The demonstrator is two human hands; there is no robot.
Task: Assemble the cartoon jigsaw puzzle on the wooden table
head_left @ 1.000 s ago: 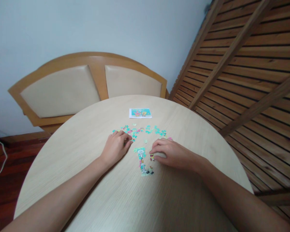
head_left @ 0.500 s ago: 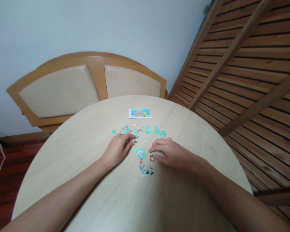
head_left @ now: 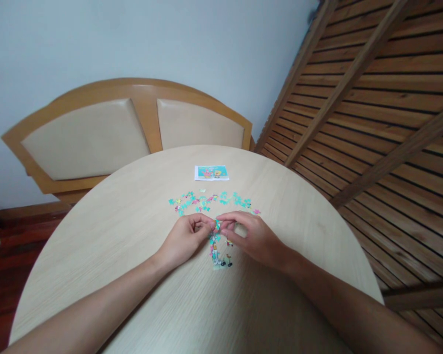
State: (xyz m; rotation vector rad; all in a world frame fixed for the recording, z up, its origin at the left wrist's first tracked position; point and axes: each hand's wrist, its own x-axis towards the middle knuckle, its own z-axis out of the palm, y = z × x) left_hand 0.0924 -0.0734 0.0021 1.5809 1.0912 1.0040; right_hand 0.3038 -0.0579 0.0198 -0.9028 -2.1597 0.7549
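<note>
My left hand (head_left: 190, 236) and my right hand (head_left: 253, 235) meet above the upper end of a partly joined jigsaw puzzle (head_left: 216, 258). A small turquoise jigsaw piece (head_left: 217, 225) shows between their fingertips, and both hands pinch at it. Whether it is one piece or two, I cannot tell. The joined part is a tall strip with a cartoon figure, its top partly hidden by my fingers. Right of the strip, below my right fingers, lies a small yellow and red piece (head_left: 229, 243).
Loose jigsaw pieces (head_left: 195, 200) in turquoise, pink and yellow spread in an arc beyond my hands. Farther back lies a picture card (head_left: 211, 172) on the round wooden table (head_left: 140, 196). A padded chair back (head_left: 92, 137) stands behind the table, and a slatted wooden panel (head_left: 372, 113) rises at the right.
My left hand has moved right from the loose pieces and closed at the fingertips. My right hand has shifted up and left to meet it, with a turquoise piece now between them.
</note>
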